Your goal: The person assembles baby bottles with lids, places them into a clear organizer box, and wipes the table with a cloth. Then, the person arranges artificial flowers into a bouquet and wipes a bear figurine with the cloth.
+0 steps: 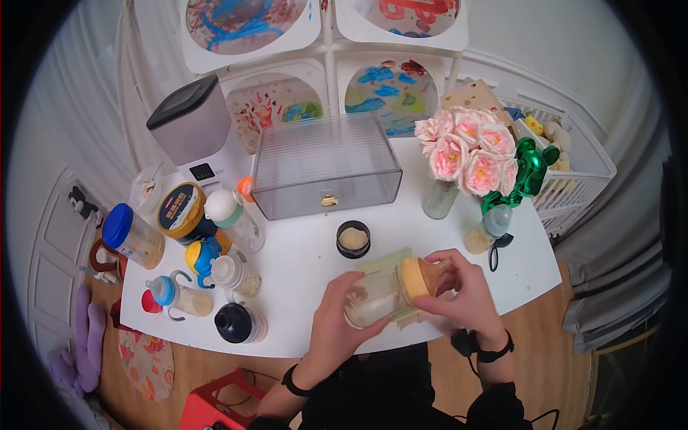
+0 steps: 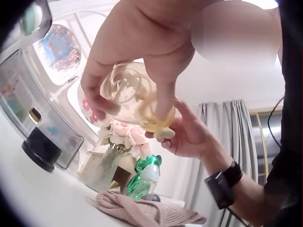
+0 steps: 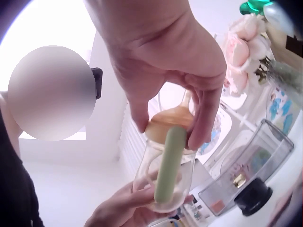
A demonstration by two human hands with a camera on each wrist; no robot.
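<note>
Over the table's front edge a clear baby bottle (image 1: 373,295) lies tilted on its side between both hands. My left hand (image 1: 335,312) grips the bottle's body near its base. The fingers of my right hand (image 1: 462,290) hold the yellow collar (image 1: 413,278) at the other end, where an amber nipple (image 3: 187,99) points away from the body. A pale green handle (image 3: 170,165) runs along the bottle's side in the right wrist view. Just behind the bottle stands a small black round container (image 1: 353,240) with pale powder inside.
Several bottles and cups, such as a blue-topped bottle (image 1: 185,297), stand at the left with a powder tin (image 1: 185,211). A clear storage box (image 1: 326,168) is at the back. On the right are a flower vase (image 1: 440,199) and another baby bottle (image 1: 487,231).
</note>
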